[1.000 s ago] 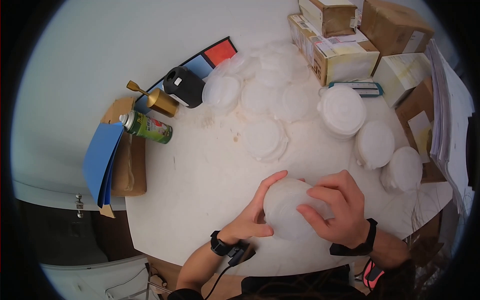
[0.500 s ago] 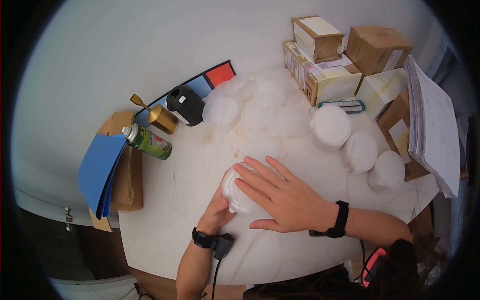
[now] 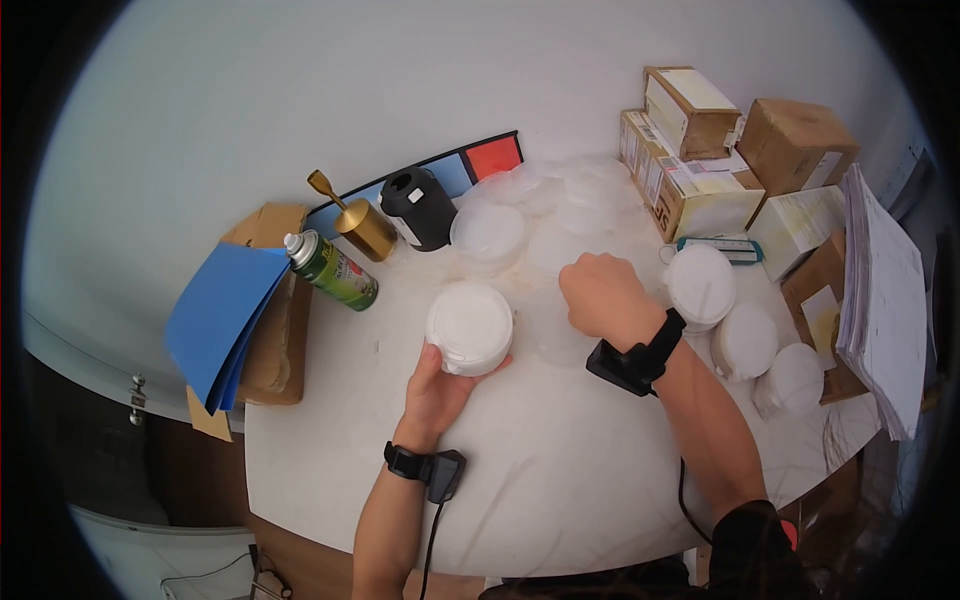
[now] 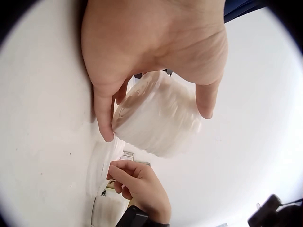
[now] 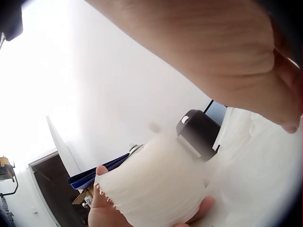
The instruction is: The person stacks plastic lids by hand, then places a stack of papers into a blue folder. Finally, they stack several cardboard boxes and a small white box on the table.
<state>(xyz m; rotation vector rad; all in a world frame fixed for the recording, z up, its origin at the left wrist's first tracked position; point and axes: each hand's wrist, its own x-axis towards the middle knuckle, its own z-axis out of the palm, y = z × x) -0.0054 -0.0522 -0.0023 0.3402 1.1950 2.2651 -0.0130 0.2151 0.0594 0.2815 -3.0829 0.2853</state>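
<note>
My left hand (image 3: 435, 395) holds a round white lidded container (image 3: 470, 325), thumb at its near left side and fingers beneath. Its pale side wall (image 4: 161, 118) shows tilted in the left wrist view, between thumb and fingers. Over to the right, my right hand (image 3: 610, 298) is above the table with its back to the head camera and fingers curled. In the left wrist view those curled fingers are close to the rim of a translucent round container (image 4: 99, 168); I cannot tell whether they pinch it. Several translucent round containers (image 3: 488, 235) stand clustered beyond the hands.
Three white lidded containers (image 3: 700, 285) stand at the right, near cardboard boxes (image 3: 690, 195) and a paper stack (image 3: 882, 310). At the left are a spray can (image 3: 335, 272), a gold-coloured long-necked can (image 3: 365, 230), a black holder (image 3: 418, 208) and blue folders (image 3: 220, 320).
The right hand has left the container's lid and moved right and away from the body. The left hand has kept hold of the container, now farther from the body with its lid in full view.
</note>
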